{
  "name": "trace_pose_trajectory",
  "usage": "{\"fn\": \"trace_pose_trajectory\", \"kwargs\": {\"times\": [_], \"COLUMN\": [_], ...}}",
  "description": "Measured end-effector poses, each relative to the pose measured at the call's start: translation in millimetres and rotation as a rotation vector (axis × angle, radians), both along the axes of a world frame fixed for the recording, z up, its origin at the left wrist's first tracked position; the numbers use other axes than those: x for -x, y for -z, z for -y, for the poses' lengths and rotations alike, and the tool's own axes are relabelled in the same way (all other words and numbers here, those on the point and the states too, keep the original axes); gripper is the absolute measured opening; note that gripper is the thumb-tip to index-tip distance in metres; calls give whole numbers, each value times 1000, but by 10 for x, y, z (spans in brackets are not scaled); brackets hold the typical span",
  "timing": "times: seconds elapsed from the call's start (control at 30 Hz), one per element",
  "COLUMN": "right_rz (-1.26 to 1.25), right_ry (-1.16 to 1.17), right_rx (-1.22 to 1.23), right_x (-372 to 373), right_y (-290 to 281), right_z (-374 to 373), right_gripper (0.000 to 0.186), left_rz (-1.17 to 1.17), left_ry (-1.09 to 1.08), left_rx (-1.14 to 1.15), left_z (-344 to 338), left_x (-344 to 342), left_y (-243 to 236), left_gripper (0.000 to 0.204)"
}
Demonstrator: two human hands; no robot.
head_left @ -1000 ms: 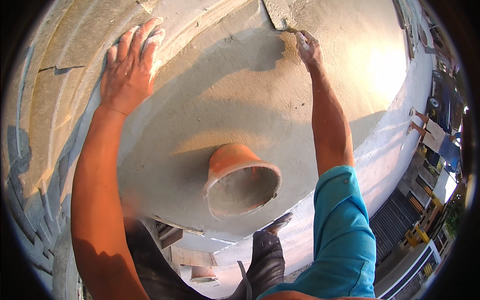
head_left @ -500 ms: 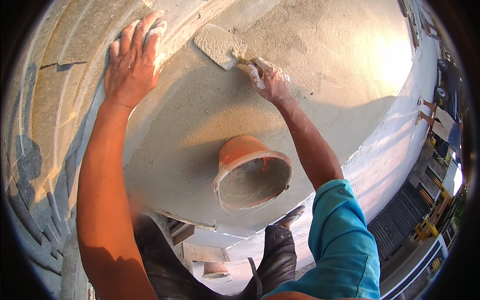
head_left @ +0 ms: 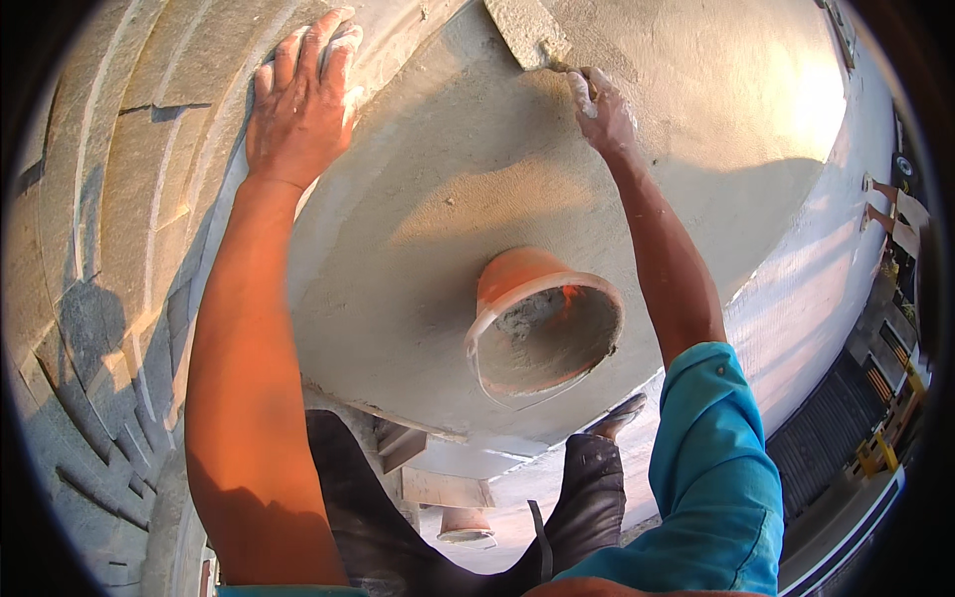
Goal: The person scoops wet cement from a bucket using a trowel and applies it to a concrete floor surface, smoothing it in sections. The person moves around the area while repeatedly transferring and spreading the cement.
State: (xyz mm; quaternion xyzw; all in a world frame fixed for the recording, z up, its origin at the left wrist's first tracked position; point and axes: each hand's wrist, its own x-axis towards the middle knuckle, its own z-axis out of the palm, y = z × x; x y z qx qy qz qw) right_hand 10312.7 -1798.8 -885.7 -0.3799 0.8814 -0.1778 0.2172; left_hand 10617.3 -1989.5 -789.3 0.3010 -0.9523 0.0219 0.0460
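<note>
My right hand [head_left: 605, 114] is closed round the handle of a mortar-smeared trowel [head_left: 527, 32]. The trowel's flat blade lies against the wet grey mortar surface [head_left: 398, 239] at the far middle, its tip close to the upper picture edge. Farther left, my left hand [head_left: 301, 114] rests with fingers stretched out on the pale border beside the stone cladding, white mortar on its fingertips. Nearer to me, between my forearms, an orange bucket [head_left: 517, 267] sits tilted on the mortar surface. Grey mortar [head_left: 545, 348] lines its inside, and its thin wire handle hangs down.
Layered stone cladding [head_left: 139, 189] runs along the left. Below, past the surface's near edge, are a wooden board [head_left: 448, 488], a second bucket [head_left: 465, 522] and my foot [head_left: 619, 416]. Another person's legs [head_left: 879, 204] and a parked vehicle [head_left: 846, 537] show at the right.
My right hand has moved the trowel farther away and slightly right across the mortar. The whole view has shifted, so the bucket appears farther right. My left hand keeps its place on the border.
</note>
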Motion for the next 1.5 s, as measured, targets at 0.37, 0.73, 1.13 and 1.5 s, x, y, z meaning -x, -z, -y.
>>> {"fn": "trace_pose_trajectory", "kwargs": {"times": [0.37,0.73,1.13,1.5], "right_rz": [-191,433,1080,999], "right_ry": [-65,248,1675,1907], "right_rx": [448,-139,422,698], "right_x": [-1285,-2917,-3487,-4154], "right_y": [-1704,-2452,-3574,-3482], "right_z": [-2503,-4163,-6234,-6743], "right_gripper": [43,44,16,19], "left_rz": [111,-59,-854,-739], "left_ry": [-23,-313,-1357,-1037], "left_rx": [-1,-190,-1721,-1735], "left_z": [-24,-619,-4289,-4115], "left_x": [-34,-45,-697,-183], "left_y": [-26,-330,133,-94], "left_gripper": [55,65,73,57]}}
